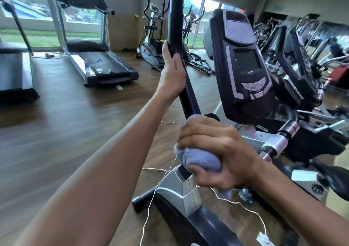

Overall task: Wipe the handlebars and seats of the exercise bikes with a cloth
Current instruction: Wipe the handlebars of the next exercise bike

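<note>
while left hand grips handlebar, right hand fingers clench cloth round it.

Daylight pours in through the windows at the back, which are washed out and bright, leaving the room evenly lit with soft shadows. The floor shows pale glare and streaky motion blur at left. Wide-angle distortion bends the edges, and the machines at right are smeared and unsharp.
</note>
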### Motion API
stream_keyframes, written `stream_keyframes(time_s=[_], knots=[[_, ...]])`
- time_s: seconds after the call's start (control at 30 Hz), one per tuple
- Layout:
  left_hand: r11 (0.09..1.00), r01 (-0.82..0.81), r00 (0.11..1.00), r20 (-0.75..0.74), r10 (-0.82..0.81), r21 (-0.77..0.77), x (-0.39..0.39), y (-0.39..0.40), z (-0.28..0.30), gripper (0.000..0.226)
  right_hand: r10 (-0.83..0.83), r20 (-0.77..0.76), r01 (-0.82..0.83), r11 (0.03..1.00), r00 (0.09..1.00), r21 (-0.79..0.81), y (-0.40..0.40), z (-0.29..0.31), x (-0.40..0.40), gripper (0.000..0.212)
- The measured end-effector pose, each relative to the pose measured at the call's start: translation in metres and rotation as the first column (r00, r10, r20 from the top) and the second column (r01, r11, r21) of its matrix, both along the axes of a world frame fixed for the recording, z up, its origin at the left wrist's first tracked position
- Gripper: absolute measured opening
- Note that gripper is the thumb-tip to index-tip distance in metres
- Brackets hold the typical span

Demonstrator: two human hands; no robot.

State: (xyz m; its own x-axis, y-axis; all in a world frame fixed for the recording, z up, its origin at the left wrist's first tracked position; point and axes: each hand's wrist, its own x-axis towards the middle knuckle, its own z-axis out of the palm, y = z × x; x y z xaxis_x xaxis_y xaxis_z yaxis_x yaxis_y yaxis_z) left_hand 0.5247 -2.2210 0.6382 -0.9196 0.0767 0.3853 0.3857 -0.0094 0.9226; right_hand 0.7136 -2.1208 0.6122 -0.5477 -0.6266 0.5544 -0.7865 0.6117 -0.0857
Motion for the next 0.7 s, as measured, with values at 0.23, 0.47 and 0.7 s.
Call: stream_keyframes(time_s=[0.23, 0.47, 0.7], knots=[[1.000, -0.015, 1.000, -0.005, 0.015, 0.009, -0.007, 0.001, -0.001, 0.056, -0.388, 0.106, 0.385, 0.768, 0.916, -0.512, -0.017, -0.006, -0.013, 0.032], [1.000, 0.000, 1.000, 0.006, 0.000, 0.019, 0.000, 0.004, -0.004, 0.058, -0.412, 0.064, 0.393, 0.794, 0.909, -0.463, -0.002, -0.051, 0.040, 0.051], [0.999, -0.048, 0.999, -0.023, 0.048, 0.007, -0.003, 0.004, -0.005, 0.056, -0.565, 0.239, 0.593, 0.602, 0.790, -0.535, -0.023, 0.003, -0.024, 0.039]])
